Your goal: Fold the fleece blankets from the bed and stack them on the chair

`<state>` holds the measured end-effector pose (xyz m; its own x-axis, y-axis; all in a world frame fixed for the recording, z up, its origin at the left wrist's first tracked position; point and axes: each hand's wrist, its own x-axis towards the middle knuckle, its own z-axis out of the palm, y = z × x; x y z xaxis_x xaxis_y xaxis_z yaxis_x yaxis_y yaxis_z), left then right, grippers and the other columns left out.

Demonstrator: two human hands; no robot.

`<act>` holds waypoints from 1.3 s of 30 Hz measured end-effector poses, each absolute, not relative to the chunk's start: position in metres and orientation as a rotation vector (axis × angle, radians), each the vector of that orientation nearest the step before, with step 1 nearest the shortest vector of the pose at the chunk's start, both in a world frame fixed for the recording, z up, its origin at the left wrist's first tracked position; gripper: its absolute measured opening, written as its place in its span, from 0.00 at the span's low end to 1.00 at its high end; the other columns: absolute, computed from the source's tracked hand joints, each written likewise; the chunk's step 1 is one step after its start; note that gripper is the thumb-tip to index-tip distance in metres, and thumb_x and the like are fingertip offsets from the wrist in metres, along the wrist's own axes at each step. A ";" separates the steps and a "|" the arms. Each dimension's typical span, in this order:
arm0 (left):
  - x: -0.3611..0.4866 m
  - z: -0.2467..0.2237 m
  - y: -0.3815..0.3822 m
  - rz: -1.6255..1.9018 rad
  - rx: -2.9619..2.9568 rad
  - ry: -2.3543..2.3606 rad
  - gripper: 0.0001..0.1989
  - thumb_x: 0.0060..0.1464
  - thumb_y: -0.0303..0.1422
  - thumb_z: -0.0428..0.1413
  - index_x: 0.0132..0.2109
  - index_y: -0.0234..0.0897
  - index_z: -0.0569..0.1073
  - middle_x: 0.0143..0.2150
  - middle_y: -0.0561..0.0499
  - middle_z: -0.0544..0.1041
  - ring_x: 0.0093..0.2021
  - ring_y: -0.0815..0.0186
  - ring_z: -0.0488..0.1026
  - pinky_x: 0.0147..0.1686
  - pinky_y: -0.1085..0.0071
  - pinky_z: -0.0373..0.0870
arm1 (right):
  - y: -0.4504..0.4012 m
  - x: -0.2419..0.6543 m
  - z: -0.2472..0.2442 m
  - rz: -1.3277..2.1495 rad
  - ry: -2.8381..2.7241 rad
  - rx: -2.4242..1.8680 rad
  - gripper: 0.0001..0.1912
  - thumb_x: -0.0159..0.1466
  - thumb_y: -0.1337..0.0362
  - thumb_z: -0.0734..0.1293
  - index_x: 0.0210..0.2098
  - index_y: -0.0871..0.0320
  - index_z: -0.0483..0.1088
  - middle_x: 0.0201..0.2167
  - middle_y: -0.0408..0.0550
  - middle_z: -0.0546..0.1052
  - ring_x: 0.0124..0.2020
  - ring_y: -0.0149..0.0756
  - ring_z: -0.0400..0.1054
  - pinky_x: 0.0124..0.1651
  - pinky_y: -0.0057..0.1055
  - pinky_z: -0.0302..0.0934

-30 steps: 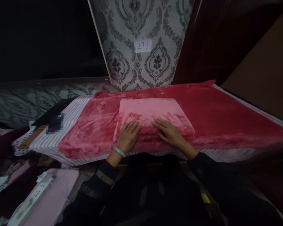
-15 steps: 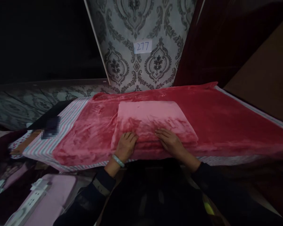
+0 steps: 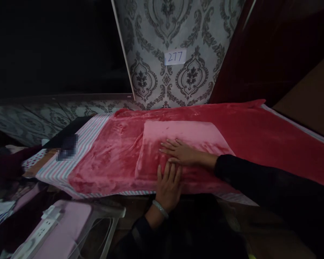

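In the head view, the left hand (image 3: 169,185) and the right hand (image 3: 179,153) lay spread, palms down and gripping nothing, on the folded pink cloth (image 3: 187,133), which rested on the red blanket (image 3: 259,138) below the "277" label (image 3: 175,57).

Two bare hands: right hand (image 3: 180,153), palm down, fingers spread and pointing leftward, forearm slanting in, dark-sleeved; left hand (image 3: 169,185), palm down, just below it, fingers pointing forward, wrist bent, sleeve dark.
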<state>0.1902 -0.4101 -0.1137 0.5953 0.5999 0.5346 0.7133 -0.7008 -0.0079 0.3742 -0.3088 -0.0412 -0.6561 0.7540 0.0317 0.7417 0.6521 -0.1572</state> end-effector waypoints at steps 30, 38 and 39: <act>0.191 -0.097 -0.386 -0.837 -2.670 -1.045 0.35 0.59 0.49 0.57 0.71 0.49 0.64 0.75 0.47 0.58 0.74 0.42 0.52 0.69 0.38 0.51 | -0.164 0.382 -0.056 0.083 -2.346 -1.915 0.31 0.76 0.48 0.48 0.75 0.49 0.50 0.73 0.52 0.57 0.73 0.50 0.52 0.69 0.58 0.53; 0.152 -0.052 -0.376 -0.821 -2.708 -1.157 0.23 0.66 0.39 0.53 0.65 0.44 0.70 0.63 0.44 0.75 0.65 0.52 0.68 0.69 0.42 0.54 | -0.195 0.332 -0.033 -0.062 -2.467 -1.696 0.35 0.75 0.47 0.51 0.74 0.58 0.53 0.74 0.62 0.50 0.75 0.57 0.42 0.70 0.66 0.43; 0.147 -0.054 -0.372 -0.810 -2.661 -1.223 0.23 0.65 0.38 0.54 0.65 0.42 0.71 0.64 0.42 0.74 0.67 0.50 0.66 0.69 0.40 0.54 | -0.201 0.320 -0.034 -0.051 -2.522 -1.614 0.35 0.75 0.46 0.51 0.74 0.57 0.53 0.75 0.61 0.50 0.75 0.56 0.42 0.70 0.64 0.44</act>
<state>0.1468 -0.3722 -0.0539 0.5353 0.6756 0.5069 0.7304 -0.6717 0.1239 0.3199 -0.2010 -0.0344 -0.4117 0.9003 0.1413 0.9053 0.4219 -0.0503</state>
